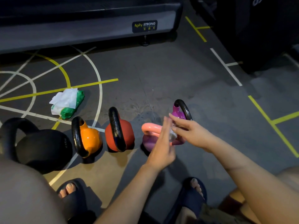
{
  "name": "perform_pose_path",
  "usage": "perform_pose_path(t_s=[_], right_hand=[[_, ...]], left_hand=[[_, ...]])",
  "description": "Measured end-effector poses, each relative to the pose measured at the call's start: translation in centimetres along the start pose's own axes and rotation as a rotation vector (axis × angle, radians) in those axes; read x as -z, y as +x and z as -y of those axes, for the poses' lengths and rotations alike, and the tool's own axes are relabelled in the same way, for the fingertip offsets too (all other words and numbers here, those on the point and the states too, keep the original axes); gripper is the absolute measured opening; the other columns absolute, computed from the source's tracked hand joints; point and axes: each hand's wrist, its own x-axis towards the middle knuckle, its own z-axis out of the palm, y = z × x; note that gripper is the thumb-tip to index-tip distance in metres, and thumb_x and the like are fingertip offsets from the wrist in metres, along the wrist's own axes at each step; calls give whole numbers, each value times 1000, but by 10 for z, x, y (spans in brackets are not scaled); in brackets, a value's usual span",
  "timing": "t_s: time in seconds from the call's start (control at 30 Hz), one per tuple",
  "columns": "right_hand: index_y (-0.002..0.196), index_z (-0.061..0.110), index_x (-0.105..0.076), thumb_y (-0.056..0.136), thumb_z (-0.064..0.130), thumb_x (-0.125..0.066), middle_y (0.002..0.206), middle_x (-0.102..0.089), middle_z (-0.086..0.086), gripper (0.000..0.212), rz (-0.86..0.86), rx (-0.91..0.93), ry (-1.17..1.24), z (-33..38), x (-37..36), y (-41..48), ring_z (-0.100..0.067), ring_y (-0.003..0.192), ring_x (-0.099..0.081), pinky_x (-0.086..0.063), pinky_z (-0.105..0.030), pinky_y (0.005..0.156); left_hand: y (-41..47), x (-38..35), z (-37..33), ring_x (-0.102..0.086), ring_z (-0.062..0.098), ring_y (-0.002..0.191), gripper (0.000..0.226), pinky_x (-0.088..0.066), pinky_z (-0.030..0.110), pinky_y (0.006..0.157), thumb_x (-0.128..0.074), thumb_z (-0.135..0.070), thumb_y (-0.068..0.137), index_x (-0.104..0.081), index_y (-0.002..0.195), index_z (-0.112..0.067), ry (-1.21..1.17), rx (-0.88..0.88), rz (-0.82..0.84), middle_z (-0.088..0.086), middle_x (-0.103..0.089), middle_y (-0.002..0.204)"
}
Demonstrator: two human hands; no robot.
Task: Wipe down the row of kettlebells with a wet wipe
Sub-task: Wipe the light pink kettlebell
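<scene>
Five kettlebells stand in a row on the dark gym floor (161,75), which is marked with yellow and white lines. From the person's left they are a large black kettlebell (43,146), an orange kettlebell (89,139) with a black handle, a red kettlebell (127,135) with a black handle, a purple kettlebell (149,140) with a pink handle, and a magenta kettlebell (178,113) with a black handle set slightly further back.

Both hands meet over the gap between the purple and magenta bells. The left hand (161,143) is upright, its fingers straight and close together, palm turned toward the other hand. The right hand (187,131) reaches in from the right and pinches a small, crumpled wet wipe (173,135), which sits pressed between the two hands; how its lower fingers curl cannot be made out.

Behind the orange bell lies a green-and-white wipe pack (68,102) with loose white sheets on top. A machine base with a "BODY STRONG" label (144,26) runs along the far side. Two feet in dark slide sandals (192,198) show at the bottom.
</scene>
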Motion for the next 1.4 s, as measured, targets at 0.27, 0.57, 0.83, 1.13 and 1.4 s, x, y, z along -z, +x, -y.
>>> perform_pose_path(t_s=[0.27,0.57,0.83,1.13,1.4], right_hand=[[106,19,-79,74,22,-88,81,-74,-7,34,-191,-98,-286,-8,-15,14,-14,66,-69,-53,-14,62],[93,20,-81,72,14,-82,93,-70,-12,22,-99,-244,-579,-16,7,20,-29,83,-70,-48,-24,65],[64,18,-64,74,19,-78,78,-65,-10,17,-42,-221,-676,-28,4,23,-28,71,-64,-41,-25,58],[52,14,-51,73,13,-78,54,-47,2,34,158,-135,-581,-34,-18,19,-13,55,-43,-33,-23,47],[67,16,-69,78,2,-69,60,-62,4,18,-27,-11,-371,-21,-33,42,-11,62,-58,-48,-24,57]], left_hand=[[24,46,-34,-46,13,141,60,-41,19,108,-38,16,93,-52,138,-20,-298,182,-470,-1,-47,153],[20,50,0,-7,12,155,56,-6,17,121,-51,2,89,-56,142,-16,358,195,-116,0,-30,164],[26,25,-5,-41,33,142,117,-30,46,119,-47,-83,78,-17,157,-2,-51,843,-376,16,-42,155],[53,44,1,-68,33,109,128,-52,35,97,-57,-77,81,15,155,-2,254,799,-46,19,-67,127],[74,123,-50,-31,25,150,89,-31,37,117,-52,-68,93,-11,163,-31,988,282,518,3,-27,166]])
